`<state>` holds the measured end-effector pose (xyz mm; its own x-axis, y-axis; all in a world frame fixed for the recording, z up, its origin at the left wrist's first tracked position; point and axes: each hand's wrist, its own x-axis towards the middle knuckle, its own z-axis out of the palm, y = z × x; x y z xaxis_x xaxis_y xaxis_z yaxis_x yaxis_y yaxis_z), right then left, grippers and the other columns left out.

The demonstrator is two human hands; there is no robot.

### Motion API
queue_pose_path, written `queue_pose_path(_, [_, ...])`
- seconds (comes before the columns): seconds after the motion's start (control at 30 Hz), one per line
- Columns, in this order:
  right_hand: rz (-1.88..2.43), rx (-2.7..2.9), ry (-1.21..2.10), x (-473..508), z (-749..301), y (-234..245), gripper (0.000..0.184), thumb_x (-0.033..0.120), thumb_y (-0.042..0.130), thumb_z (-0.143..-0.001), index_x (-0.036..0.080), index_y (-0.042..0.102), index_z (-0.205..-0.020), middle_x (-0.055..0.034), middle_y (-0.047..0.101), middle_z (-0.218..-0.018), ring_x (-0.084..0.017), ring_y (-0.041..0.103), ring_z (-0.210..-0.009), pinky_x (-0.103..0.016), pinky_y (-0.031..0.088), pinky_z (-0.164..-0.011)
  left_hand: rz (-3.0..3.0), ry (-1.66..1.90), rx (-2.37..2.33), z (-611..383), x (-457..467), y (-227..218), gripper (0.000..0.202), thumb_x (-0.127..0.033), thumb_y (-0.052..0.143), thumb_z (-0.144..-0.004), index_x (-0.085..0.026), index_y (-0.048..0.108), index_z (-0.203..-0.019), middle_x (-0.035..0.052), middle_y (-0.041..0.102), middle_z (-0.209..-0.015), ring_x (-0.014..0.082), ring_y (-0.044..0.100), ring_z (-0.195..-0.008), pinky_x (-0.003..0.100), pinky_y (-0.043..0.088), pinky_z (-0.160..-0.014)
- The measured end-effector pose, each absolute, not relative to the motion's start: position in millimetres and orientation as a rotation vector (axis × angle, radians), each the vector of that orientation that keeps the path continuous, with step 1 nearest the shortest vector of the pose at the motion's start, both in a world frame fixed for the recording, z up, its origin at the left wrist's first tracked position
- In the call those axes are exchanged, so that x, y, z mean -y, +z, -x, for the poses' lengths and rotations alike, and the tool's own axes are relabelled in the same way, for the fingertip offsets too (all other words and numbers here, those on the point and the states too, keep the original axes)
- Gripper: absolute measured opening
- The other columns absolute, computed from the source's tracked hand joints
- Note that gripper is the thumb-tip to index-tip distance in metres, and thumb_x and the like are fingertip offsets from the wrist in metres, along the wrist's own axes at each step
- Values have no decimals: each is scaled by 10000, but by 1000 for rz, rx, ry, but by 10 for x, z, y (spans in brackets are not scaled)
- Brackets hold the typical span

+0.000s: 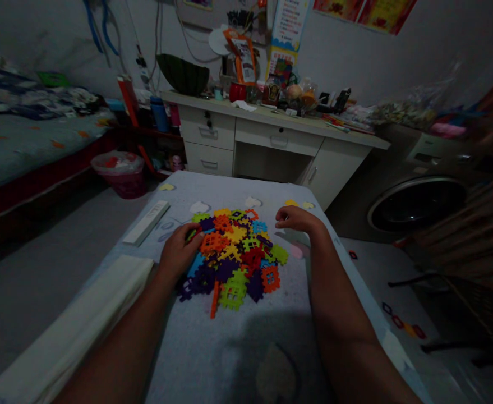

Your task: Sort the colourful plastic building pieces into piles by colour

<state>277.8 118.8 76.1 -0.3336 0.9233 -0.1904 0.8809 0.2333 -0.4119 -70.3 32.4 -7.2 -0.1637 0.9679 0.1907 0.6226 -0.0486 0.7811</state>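
Observation:
A heap of colourful plastic interlocking pieces (233, 252) lies on the cloth-covered table, with notched square plates in orange, green, purple, yellow, red and blue. My left hand (181, 251) rests against the heap's left edge, thumb and forefinger closed on a small red interlocking piece (194, 232). Its lower fingers are partly hidden. To the right of the heap, my right hand (295, 217) hovers apart from the pieces with its fingers curled in. Nothing shows between its fingertips. An orange piece (215, 300) sticks out toward me on edge.
A long white box (146, 223) and folded pale cloth (78, 325) lie along the table's left side. Behind stands a cluttered white desk (212, 124). A pink bin (122, 174) is at left, a washing machine (414, 185) at right. Loose pieces (397, 321) lie on the floor.

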Motion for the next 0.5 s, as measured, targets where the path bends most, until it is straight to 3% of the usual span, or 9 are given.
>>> queue_pose_path(0.13, [1661, 2518, 788, -1099, -2541, 833, 110, 269, 729, -729, 180, 699, -786, 9, 674, -751, -120, 571, -674, -226, 400, -615, -1685, 1094, -1804, 704, -327, -70, 430, -505, 522, -826, -212, 644, -1117, 83, 685, -1156, 271, 634, -1068, 414, 471, -986])
queue_pose_path(0.37, [1513, 2601, 1059, -917, -2393, 890, 181, 351, 742, -731, 184, 704, -790, 12, 668, -719, -110, 560, -628, -218, 393, -579, -1682, 1103, -1811, 693, -320, -53, 435, -508, 521, -819, -208, 648, -1107, 91, 679, -1171, 277, 630, -1086, 419, 469, -989])
queue_pose_path(0.5, [1523, 2583, 1030, -897, -2365, 797, 166, 294, 777, -693, 193, 687, -788, 25, 664, -719, -110, 552, -637, -214, 398, -583, -1683, 1099, -1800, 678, -313, -30, 434, -497, 516, -822, -203, 646, -1113, 96, 683, -1154, 277, 636, -1069, 420, 472, -980])
